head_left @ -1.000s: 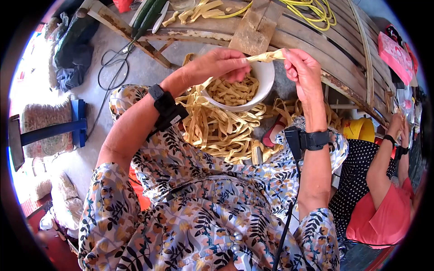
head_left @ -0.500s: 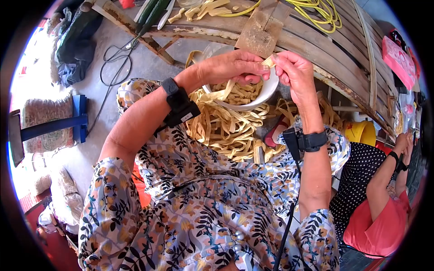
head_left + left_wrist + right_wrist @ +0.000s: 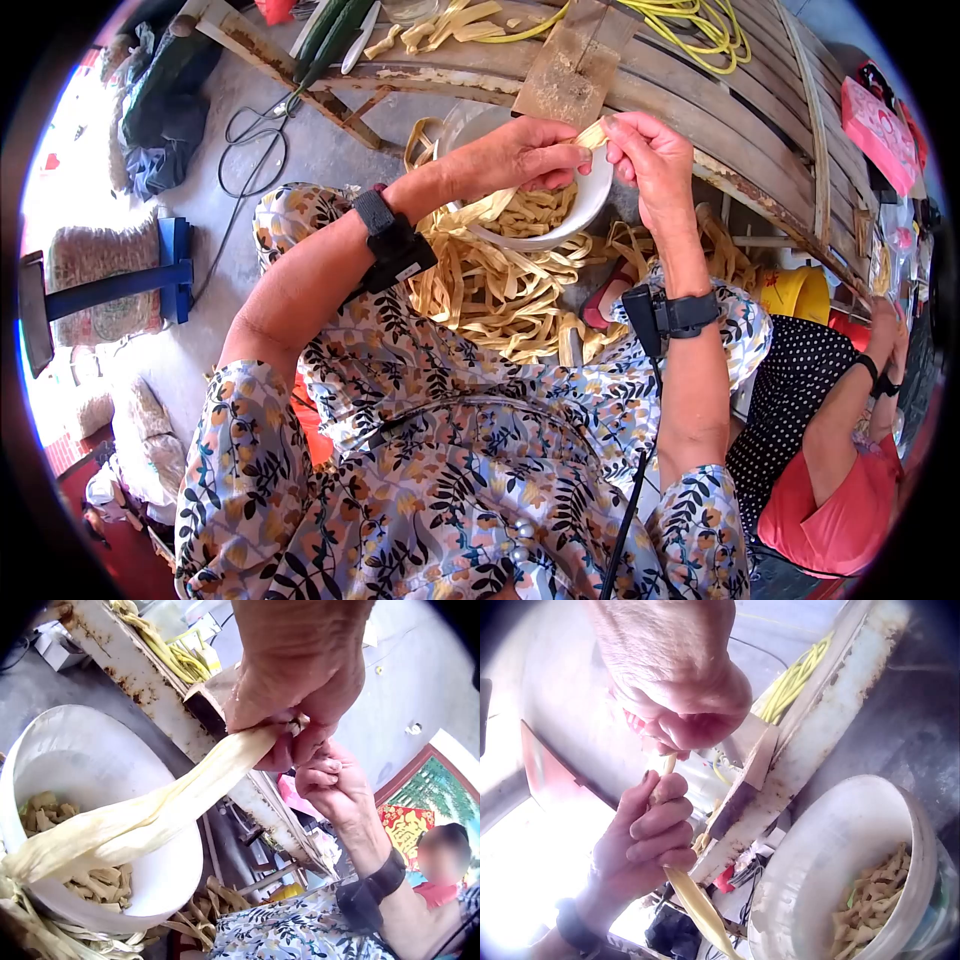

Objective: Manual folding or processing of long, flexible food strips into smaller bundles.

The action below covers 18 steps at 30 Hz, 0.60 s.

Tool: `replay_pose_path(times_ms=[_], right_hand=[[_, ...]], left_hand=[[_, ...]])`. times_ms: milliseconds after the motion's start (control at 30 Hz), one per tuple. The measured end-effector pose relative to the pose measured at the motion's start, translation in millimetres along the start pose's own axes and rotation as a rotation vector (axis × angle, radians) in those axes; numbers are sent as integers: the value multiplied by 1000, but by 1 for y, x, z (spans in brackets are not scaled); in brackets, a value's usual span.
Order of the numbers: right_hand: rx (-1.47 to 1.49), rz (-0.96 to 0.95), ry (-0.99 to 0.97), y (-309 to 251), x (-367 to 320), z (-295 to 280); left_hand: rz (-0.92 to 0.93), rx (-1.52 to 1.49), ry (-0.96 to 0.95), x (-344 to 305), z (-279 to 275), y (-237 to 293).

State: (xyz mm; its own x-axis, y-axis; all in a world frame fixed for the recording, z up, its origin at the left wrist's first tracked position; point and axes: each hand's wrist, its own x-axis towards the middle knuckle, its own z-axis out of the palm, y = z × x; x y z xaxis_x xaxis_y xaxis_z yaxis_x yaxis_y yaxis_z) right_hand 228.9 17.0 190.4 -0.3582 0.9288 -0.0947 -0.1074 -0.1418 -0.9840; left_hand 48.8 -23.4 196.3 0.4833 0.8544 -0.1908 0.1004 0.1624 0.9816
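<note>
My left hand point(image 3: 545, 155) grips a long, pale yellow flat strip point(image 3: 150, 802), its fingers curled round it. From that hand the strip trails down across the mouth of a white bucket point(image 3: 597, 195). Close beside it, my right hand point(image 3: 655, 165) pinches a short end of the strip between thumb and fingers. Both hands are over the bucket, near its right side. Inside the bucket lie short knotted yellowish pieces point(image 3: 870, 900). Around its near side spreads a heap of loose long strips point(image 3: 500, 295).
A slatted bench point(image 3: 740, 130) with a rusty edge runs beyond the bucket. On it are a wooden board point(image 3: 565, 80), a yellow cord point(image 3: 700, 35), short pieces and long green vegetables point(image 3: 335, 40). At right sits another person point(image 3: 835, 490) near a yellow bucket point(image 3: 795, 290).
A second ago the hands were apart with a knotted strip stretched between them. Now they are close together over the bucket, with a long strip trailing from the left hand.
</note>
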Motion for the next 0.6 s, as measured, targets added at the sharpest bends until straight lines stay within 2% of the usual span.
replay_pose_path(times_ms=[133, 333, 433, 467, 567, 600], right_hand=[[30, 1, 14, 3, 1, -3], [30, -4, 32, -4, 6, -17], [20, 171, 54, -2, 2, -7], [37, 240, -19, 5, 3, -6], [12, 167, -182, 8, -1, 10], [25, 123, -164, 6, -4, 15]], left_hand=[[28, 50, -32, -1, 2, -3], [160, -33, -17, -6, -7, -8], [123, 24, -2, -6, -14, -10], [93, 83, 23, -6, -12, -11], [106, 87, -4, -7, -9, -4], [95, 94, -9, -6, -9, -4]])
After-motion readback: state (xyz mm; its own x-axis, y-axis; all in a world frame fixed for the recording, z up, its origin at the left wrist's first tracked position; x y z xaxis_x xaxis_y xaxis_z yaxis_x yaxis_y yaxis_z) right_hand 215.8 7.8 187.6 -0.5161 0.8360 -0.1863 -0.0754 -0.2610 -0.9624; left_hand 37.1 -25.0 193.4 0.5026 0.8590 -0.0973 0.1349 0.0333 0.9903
